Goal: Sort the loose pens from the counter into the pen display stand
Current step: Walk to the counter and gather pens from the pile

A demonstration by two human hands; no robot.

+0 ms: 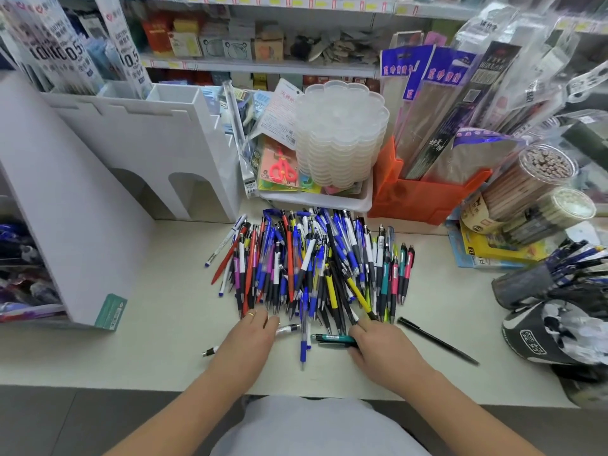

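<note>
Pile of pens (312, 264) lies mid-counter (164, 291), long axes mostly running away from the person, tips toward the near edge. Right hand (378, 343): grip curled around a teal pen (332, 339) lying crosswise, left to right. Left hand (253, 334): fingers relaxed, resting on a pen at the pile's near edge. White display stand (158, 143) stands back left.

The left hand (251, 330) lies over a white pen (285, 330), so only the pen's two ends show, and the fingertips are lost against the pile of pens (316, 264). The right hand (378, 343) covers one end of a teal pen (332, 339); its grip cannot be made out. Lower pens in the pile are buried (their count is unreadable). The white display stand (98, 179) is cut off at the left edge, its compartments' insides unseen. Shelf labels behind are blurred.
</note>
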